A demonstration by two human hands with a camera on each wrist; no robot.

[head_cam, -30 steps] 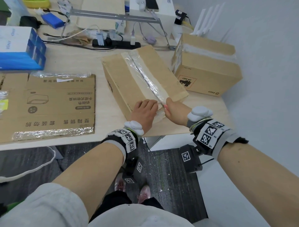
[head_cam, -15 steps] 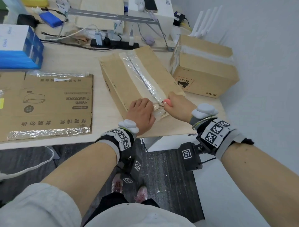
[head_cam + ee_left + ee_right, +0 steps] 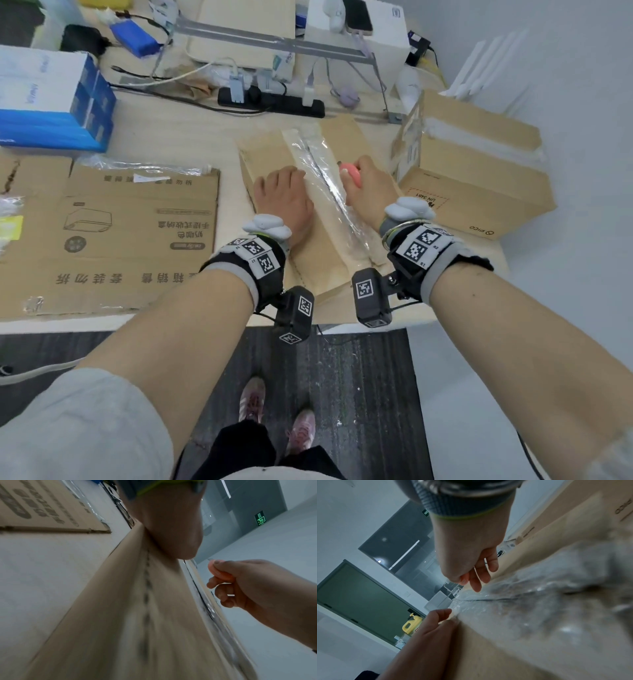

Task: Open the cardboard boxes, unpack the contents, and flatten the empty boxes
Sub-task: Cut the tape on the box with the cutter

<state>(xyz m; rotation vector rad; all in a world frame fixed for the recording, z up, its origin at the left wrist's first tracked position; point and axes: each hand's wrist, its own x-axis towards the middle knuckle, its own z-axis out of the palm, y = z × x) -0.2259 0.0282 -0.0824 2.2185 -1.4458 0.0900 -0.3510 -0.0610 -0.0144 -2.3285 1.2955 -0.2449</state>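
A long brown cardboard box (image 3: 270, 157) lies on the table (image 3: 164, 133) with a strip of clear tape (image 3: 318, 164) along its top seam. My left hand (image 3: 284, 195) rests flat on the box top, left of the seam. My right hand (image 3: 364, 186) grips a small pink cutter (image 3: 351, 173), its tip at the taped seam about halfway along the box. In the left wrist view the right hand (image 3: 240, 582) holds the pink cutter (image 3: 217, 570) beside the tape. The seam behind the cutter (image 3: 489, 599) shows as a dark slit.
A second taped box (image 3: 479, 185) stands to the right, close to my right hand. A flattened box (image 3: 113, 236) lies at the left. Blue and white cartons (image 3: 48, 102), a power strip (image 3: 274, 102) and cables crowd the back. The table's front edge is near my wrists.
My right hand has slid the pink cutter along the taped seam from the box's near end toward its middle. My left hand has moved further up the box top beside it.
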